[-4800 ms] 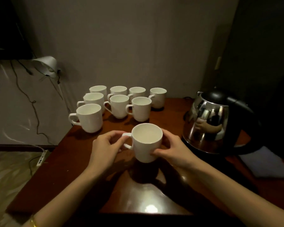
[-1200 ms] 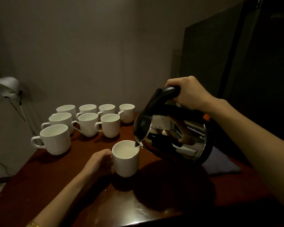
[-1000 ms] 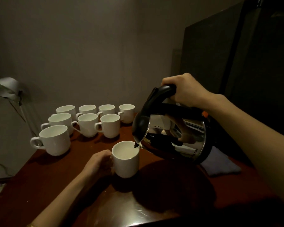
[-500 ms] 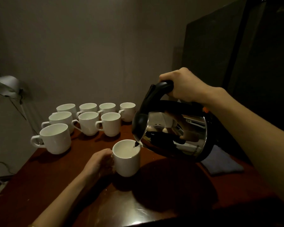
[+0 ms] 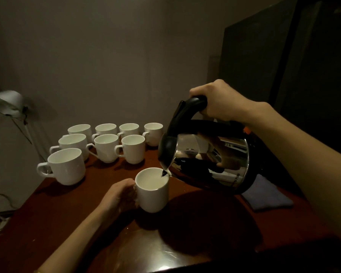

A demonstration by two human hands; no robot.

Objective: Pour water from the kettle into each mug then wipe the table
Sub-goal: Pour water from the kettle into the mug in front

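My right hand point(image 5: 220, 102) grips the black handle of a shiny steel kettle point(image 5: 211, 162), which is lifted and tilted left, its spout over the rim of a white mug point(image 5: 152, 191). That mug stands on the dark red-brown table point(image 5: 47, 213), and my left hand point(image 5: 119, 195) is closed on its handle side. Several more white mugs point(image 5: 105, 147) stand in rows at the back left, the nearest and largest-looking mug point(image 5: 67, 166) at the left edge. A folded grey-blue cloth point(image 5: 268, 196) lies on the table behind the kettle.
A white desk lamp point(image 5: 7, 103) leans in at the left, beyond the table edge, with cables hanging beside it. A tall dark cabinet point(image 5: 283, 66) rises at the right. The wall is close behind the mugs.
4.8 s ago both hands held the mug and the kettle stood on its base. Since then my right hand lifted the kettle; over the last second it tipped a little further.
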